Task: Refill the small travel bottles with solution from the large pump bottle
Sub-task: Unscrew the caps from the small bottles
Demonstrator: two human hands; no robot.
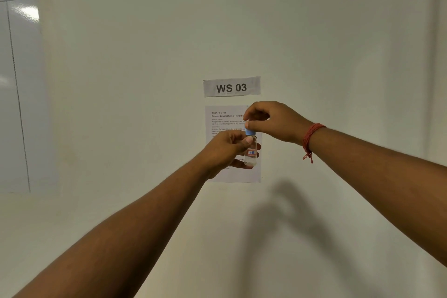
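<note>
In the head view, both arms reach toward the middle of the frame, in front of a pale wall. The left hand (226, 150) is wrapped around the body of a small clear travel bottle with a red-edged label (251, 151), holding it upright just right of centre. The right hand (271, 121) comes in from above, its thumb and fingertips pinched on the bottle's round light-blue cap (250, 132), which sits on the neck. A red thread wristband (312, 138) circles the right wrist.

Behind the hands, a printed paper instruction sheet (225, 118) is taped to the wall beneath a white paper sign reading "WS 03" (231, 87). A glossy whiteboard with ruled lines (19, 80) fills the left edge.

The bottle looks nearly empty, with only a little clear liquid at the bottom, so refilling appears barely begun. Whether the cap is being loosened or tightened cannot be told. The large pump bottle is out of view, and no tabletop shows.
</note>
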